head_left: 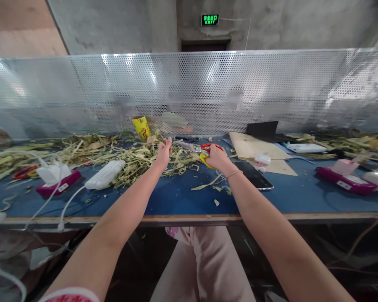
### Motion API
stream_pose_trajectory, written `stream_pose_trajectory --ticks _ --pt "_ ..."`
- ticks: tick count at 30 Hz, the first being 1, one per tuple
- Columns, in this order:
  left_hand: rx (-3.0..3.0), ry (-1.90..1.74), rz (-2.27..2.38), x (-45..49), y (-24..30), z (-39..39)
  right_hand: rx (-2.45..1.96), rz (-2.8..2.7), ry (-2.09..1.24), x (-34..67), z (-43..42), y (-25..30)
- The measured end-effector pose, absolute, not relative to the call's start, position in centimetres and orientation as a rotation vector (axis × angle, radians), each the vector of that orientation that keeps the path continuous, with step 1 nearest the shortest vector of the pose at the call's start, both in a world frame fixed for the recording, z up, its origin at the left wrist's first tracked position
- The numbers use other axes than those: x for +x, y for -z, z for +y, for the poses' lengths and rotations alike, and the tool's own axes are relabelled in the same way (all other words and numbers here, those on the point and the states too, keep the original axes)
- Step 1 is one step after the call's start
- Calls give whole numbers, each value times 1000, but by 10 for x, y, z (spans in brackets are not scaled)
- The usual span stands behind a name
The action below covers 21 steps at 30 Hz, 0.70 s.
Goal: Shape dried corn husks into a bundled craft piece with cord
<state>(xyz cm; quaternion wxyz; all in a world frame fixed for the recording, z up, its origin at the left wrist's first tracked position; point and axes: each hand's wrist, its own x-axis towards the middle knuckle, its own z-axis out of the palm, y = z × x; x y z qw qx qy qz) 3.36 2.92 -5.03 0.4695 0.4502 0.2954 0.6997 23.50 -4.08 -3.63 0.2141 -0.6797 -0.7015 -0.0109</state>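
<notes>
My right hand (pixel 216 157) grips a pair of scissors (pixel 205 147) by its red and yellow handles. The metal blades point left, towards my left hand (pixel 164 153). That hand is closed, its fingers pinched together at the edge of a pile of dried plant stalks and leaves (pixel 134 163), seemingly on a piece of it; the piece is mostly hidden. Small cut bits (pixel 216 203) lie on the blue tabletop (pixel 176 197) before me. Close to my right wrist is a dark tablet or phone (pixel 255 176).
A yellow can-like container (pixel 141 128) leans behind the pile. To the left are a white power bank (pixel 105 174), a magenta power strip (pixel 58 184) and red-handled scissors (pixel 24 172). Cardboard (pixel 255 147), an earphone case (pixel 262 159) and another power strip (pixel 346 180) lie right. A perforated metal screen (pixel 201 92) stands behind.
</notes>
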Motion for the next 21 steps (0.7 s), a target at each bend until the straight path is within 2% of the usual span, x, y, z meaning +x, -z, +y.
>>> stream_pose_trajectory --ticks 5,9,13,21 --pt "1335 -1772 895 35 46 21 -1907 -1930 152 234 -41 36" --pt "1732 -1853 1344 38 43 4 -1928 -1867 191 233 -43 36" --pt "2145 -1713 1615 51 42 -14 -1932 -1854 269 230 -46 36" --pt "1980 -1455 1955 65 43 -16 -1891 -1899 342 221 -46 39"
